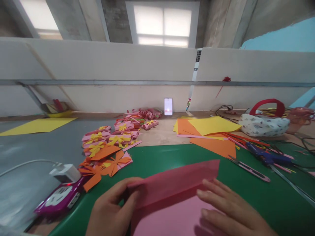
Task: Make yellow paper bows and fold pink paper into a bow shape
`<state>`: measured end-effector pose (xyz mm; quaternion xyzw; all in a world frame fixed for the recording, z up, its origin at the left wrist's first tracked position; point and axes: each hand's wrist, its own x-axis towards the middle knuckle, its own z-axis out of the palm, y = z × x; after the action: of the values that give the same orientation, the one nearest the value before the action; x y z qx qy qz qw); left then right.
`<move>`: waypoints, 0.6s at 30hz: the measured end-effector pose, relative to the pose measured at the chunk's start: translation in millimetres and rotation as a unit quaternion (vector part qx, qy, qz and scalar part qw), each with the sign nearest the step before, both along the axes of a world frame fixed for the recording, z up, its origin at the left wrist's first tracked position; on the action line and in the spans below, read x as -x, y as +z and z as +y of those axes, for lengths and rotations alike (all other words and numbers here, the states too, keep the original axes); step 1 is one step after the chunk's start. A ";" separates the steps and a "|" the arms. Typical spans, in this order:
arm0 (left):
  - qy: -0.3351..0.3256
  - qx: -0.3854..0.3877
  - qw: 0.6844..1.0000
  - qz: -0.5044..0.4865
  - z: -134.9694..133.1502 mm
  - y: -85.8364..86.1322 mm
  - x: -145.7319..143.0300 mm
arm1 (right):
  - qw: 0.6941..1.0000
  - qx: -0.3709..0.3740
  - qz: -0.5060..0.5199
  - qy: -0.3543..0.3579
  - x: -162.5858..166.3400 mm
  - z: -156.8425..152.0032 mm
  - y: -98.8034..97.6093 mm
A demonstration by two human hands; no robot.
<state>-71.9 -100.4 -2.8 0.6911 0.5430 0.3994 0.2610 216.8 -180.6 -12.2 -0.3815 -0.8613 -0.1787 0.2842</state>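
A pink sheet of paper [172,216] lies low in front of me, its far edge folded up into a raised darker pink flap. My left hand [115,206] pinches the left end of that flap between thumb and fingers. Against the right part of the paper rests my right hand [228,206], its fingers stretched out and slightly spread. The near part of the sheet runs out of the bottom of the view.
Pink paper pieces with yellow bows [118,139] and orange cut-outs [108,164] pile up at left, near a purple power strip [61,198]. At right lie yellow sheets [214,125], orange paper [214,147], a craft knife [251,168] and a blue glue gun [267,155] on the green mat [157,155].
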 end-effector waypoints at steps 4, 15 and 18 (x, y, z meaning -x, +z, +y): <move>0.048 0.026 0.998 -0.008 10.4 2.8 -10.3 | 0.998 0.041 -0.057 -0.001 -2.8 12.1 -22.3; 0.111 -0.168 0.929 0.311 42.9 -4.6 -18.9 | 0.998 0.030 -0.048 0.020 -2.6 18.2 -31.5; 0.064 -0.272 0.910 0.307 37.9 -5.9 -14.1 | 0.998 0.060 -0.028 0.022 1.0 18.6 -18.3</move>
<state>-57.8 -62.4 -8.7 0.7878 0.5096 0.3154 -0.1422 215.8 -161.9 -30.6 -0.3735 -0.8864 -0.1308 0.2403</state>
